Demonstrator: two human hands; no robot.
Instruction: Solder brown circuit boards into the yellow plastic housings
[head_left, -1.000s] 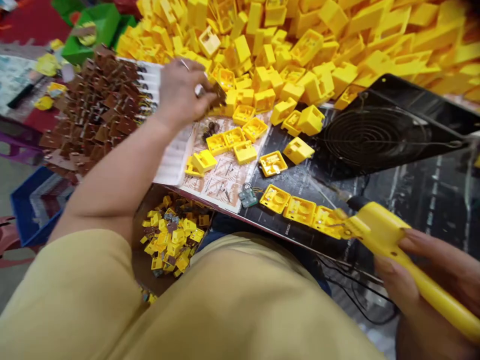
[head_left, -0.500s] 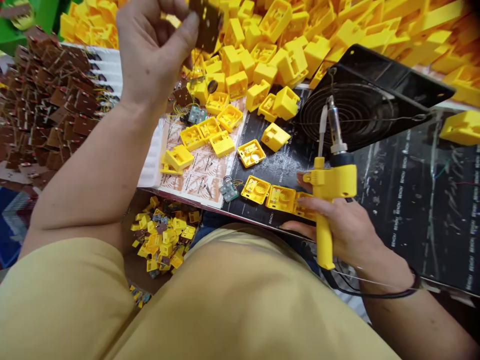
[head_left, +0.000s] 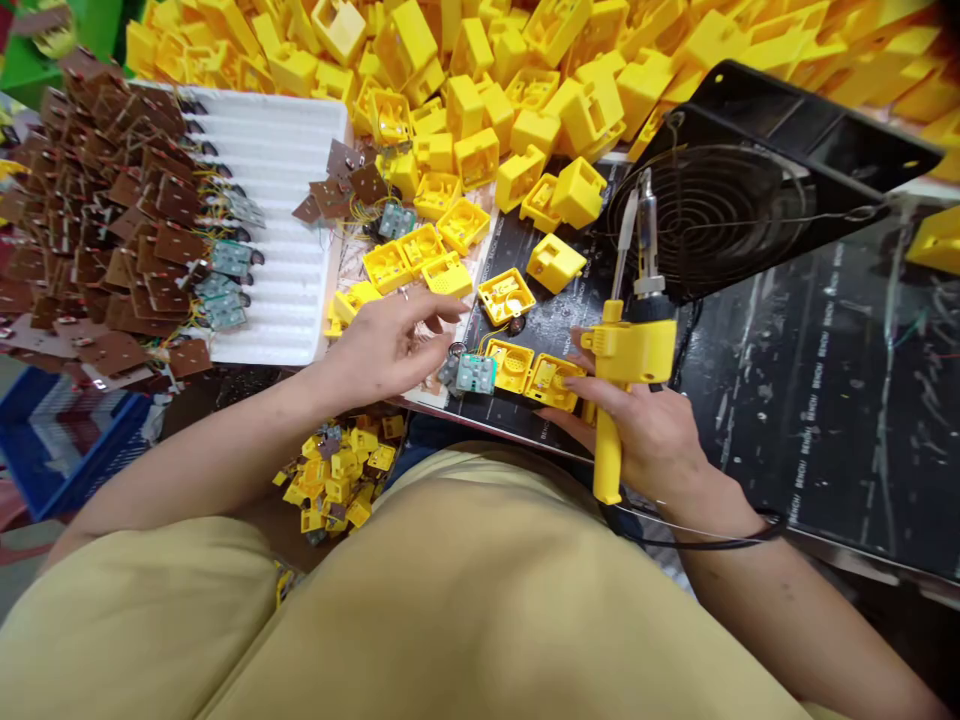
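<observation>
My right hand [head_left: 652, 425] is wrapped round a yellow soldering gun [head_left: 636, 350], its metal tip pointing up and away. The fingertips of that hand reach the end of a row of yellow plastic cases [head_left: 553, 382] along the table's front edge. My left hand [head_left: 397, 345] is empty, thumb and fingers apart, just left of small green circuit boards [head_left: 476, 372] with wires. Those boards lie against the left end of the row. Behind them sits an open yellow case [head_left: 506, 297], with a small dark round part [head_left: 516, 325] at its front edge.
A black fan [head_left: 720, 210] stands behind the soldering gun. Yellow cases [head_left: 405, 45] are heaped across the back. Brown circuit boards [head_left: 112, 230] pile up on the left beside a white ridged foam tray [head_left: 289, 230]. Below the table edge, a box holds more yellow parts [head_left: 341, 475].
My left hand has come down from the back, letting go of the brown board it held. Another green board now lies by the row. My right hand has shifted left with the soldering gun.
</observation>
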